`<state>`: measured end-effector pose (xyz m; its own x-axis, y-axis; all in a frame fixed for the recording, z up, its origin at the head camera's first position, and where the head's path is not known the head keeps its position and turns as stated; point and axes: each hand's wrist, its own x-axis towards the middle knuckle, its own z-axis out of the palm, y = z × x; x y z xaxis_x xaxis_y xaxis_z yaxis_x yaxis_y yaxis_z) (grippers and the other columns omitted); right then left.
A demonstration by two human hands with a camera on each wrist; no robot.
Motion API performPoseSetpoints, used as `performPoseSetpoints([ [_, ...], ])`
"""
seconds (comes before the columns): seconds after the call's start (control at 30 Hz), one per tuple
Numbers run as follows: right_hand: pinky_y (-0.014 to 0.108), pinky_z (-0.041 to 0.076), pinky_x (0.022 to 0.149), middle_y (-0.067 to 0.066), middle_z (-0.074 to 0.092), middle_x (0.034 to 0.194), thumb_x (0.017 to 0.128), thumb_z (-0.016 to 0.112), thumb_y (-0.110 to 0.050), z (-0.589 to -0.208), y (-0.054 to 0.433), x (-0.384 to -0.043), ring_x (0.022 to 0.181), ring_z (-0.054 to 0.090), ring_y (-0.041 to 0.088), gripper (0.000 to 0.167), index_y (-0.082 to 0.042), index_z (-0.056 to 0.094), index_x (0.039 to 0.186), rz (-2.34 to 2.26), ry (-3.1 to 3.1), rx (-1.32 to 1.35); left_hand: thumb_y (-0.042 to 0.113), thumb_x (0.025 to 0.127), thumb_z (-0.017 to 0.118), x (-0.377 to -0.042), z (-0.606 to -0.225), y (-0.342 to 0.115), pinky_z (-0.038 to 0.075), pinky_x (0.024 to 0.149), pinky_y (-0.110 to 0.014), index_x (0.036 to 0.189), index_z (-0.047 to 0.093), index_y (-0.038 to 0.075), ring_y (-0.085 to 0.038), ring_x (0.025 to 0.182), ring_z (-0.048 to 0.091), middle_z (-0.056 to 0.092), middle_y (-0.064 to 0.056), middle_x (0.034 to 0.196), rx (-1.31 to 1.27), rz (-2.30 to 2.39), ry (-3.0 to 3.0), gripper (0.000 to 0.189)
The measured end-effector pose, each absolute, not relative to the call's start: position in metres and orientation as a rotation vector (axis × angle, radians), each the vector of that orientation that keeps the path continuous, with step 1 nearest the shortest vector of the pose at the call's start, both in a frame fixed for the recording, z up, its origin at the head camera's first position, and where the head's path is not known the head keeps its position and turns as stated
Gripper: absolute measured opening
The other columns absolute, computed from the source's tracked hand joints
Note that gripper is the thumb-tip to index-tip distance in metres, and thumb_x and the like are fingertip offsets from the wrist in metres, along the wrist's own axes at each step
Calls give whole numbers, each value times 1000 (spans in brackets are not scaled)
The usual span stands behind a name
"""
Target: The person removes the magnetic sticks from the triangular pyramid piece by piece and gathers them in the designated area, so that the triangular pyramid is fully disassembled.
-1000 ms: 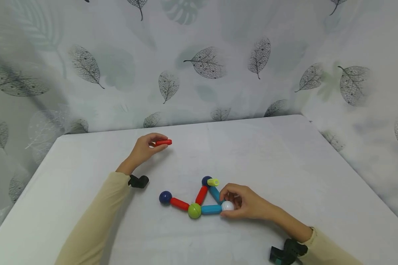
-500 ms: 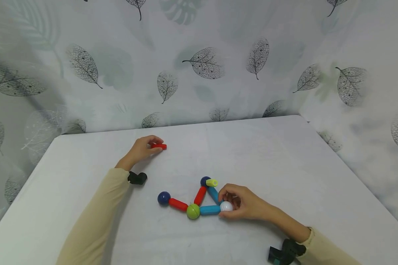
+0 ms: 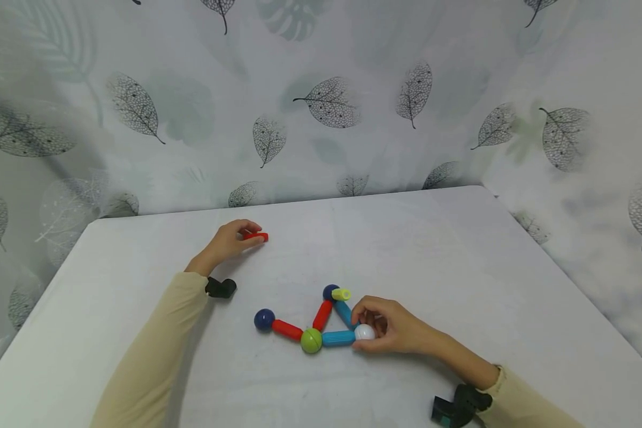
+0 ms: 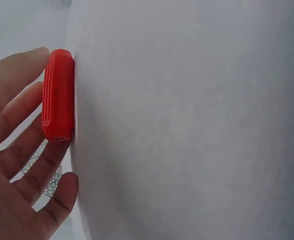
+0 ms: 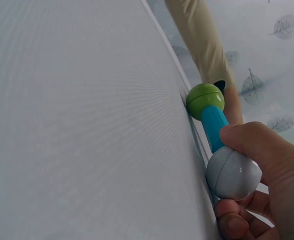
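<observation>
Far back on the table, my left hand (image 3: 234, 239) holds a short red magnetic stick (image 4: 59, 95) between thumb and fingers. The stick lies right at the tabletop in the left wrist view. With thumb and fingertips, my right hand (image 3: 396, 327) grips a white ball (image 5: 233, 172). That ball is one corner of a triangle of sticks and balls. A blue stick (image 3: 339, 339) joins it to a green ball (image 3: 311, 340). Another blue stick (image 3: 345, 313) leads to a dark blue ball (image 3: 329, 292), and a red stick (image 3: 322, 315) closes the triangle.
A second red stick (image 3: 287, 330) reaches left from the green ball to another dark blue ball (image 3: 264, 320). From the triangle's far corner a short yellow-green stick (image 3: 342, 295) juts out. A leaf-patterned curtain (image 3: 326, 148) hangs behind the white table (image 3: 417, 238).
My left hand has lowered the loose red stick toward the tabletop, slightly left and nearer to me. My right hand keeps its grip on the white ball, and the joined pieces have not moved.
</observation>
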<state>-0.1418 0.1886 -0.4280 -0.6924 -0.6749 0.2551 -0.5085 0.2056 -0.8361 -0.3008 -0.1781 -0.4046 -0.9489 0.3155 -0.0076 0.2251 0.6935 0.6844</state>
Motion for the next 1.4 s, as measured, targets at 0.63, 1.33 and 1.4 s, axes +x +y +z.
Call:
performPoseSetpoints([
  [0.63,18,42,50,1,57,86,80,82,-17,-424,189,-141,66,51,15,31,-13,61,102,-1504,2296,-1094,19,91,69,-270,-381,-152,40,106,-50,122,61,6,-32,124,49,58,-13,126,716,1055,2839,34],
  [1.33,19,43,51,5,57,87,79,82,-12,-427,189,-140,68,52,18,33,-11,60,103,-1511,2298,-1073,14,89,72,-207,-367,-98,50,96,-45,121,63,5,-29,110,58,64,-11,116,1174,1023,2539,34],
  [1.4,19,43,51,4,57,87,79,82,-13,-426,189,-140,68,52,17,33,-11,60,103,-1508,2299,-1074,15,90,71,-204,-367,-93,50,94,-43,121,62,4,-27,109,58,64,-11,116,1211,1002,2505,34],
])
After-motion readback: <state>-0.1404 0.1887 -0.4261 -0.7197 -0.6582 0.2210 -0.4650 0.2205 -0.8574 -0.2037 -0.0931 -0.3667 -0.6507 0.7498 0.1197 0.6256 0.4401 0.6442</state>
